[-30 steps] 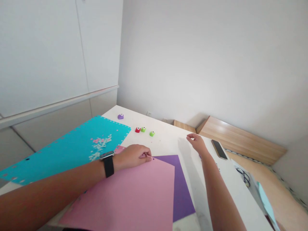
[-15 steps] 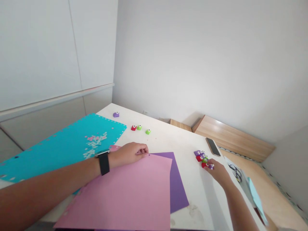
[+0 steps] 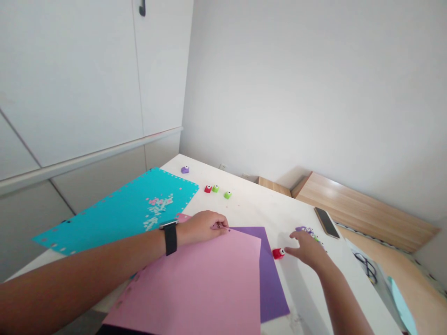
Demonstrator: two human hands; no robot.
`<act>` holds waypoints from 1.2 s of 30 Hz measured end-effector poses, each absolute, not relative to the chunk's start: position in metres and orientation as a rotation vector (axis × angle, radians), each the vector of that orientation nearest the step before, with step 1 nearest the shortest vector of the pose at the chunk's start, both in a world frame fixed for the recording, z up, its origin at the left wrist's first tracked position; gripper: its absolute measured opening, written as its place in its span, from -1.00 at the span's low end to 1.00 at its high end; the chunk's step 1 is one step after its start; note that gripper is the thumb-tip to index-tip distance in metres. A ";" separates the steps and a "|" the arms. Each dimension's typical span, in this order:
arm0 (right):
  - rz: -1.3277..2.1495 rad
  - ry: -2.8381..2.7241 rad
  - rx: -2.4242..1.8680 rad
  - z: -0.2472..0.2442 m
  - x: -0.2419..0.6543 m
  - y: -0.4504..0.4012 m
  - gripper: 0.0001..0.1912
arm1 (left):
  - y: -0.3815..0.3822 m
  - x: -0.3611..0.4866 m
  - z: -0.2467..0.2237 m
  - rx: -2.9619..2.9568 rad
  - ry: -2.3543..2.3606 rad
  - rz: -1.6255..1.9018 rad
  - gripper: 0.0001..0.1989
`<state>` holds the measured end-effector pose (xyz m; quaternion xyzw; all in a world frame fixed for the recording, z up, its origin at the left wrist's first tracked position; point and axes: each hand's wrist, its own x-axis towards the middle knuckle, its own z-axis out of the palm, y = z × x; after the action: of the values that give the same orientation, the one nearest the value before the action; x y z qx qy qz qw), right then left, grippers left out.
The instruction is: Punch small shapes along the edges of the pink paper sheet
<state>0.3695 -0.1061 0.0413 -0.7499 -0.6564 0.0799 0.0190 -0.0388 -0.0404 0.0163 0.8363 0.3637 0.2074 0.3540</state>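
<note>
My left hand (image 3: 206,226), with a black watch on its wrist, pinches the top edge of a pink sheet (image 3: 206,279). Small holes line the left edge of that sheet, and a purple sheet (image 3: 272,288) lies partly beneath it. My right hand (image 3: 307,249) is spread, thumb and forefinger apart, with nothing between them. Just left of its thumb stands a red punch (image 3: 278,253) with a white top, by the purple sheet's edge. Behind the right hand, several purple and green punches (image 3: 304,229) are partly hidden.
A blue sheet (image 3: 122,214) with punched edges carries pale paper bits (image 3: 159,209). Farther back are a purple punch (image 3: 185,170), a red one (image 3: 208,189) and two green ones (image 3: 227,195). A phone (image 3: 327,222) lies at the table's right edge.
The red punch now stands apart from the cluster, nearer the sheets. My right hand has opened and moved off the cluster. The view has shifted, while my left hand still holds the pink sheet.
</note>
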 end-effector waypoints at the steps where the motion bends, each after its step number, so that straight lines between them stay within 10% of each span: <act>1: 0.330 -2.055 -2.326 0.041 0.365 -0.108 -0.56 | -0.041 -0.039 0.017 2.167 0.951 0.534 -0.69; 11: 0.891 -2.201 -1.787 0.070 0.325 -0.132 -0.53 | -0.042 -0.039 0.021 2.179 0.978 0.511 -0.71; 17: 0.637 -2.229 -1.886 0.065 0.306 -0.110 -0.84 | -0.041 -0.039 0.017 2.189 0.976 0.522 -0.74; 23: 1.011 -1.738 -1.635 0.060 0.268 -0.072 -0.53 | -0.041 -0.039 0.018 2.184 0.969 0.525 -0.77; 36: 0.747 -2.065 -1.691 0.053 0.182 -0.050 -0.76 | -0.043 -0.039 0.022 2.264 1.027 0.606 -0.76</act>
<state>0.1823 -0.0499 0.0534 -0.5996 -0.7325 0.2648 0.1840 -0.0391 -0.0429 0.0221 0.8474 0.3846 0.2267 0.2873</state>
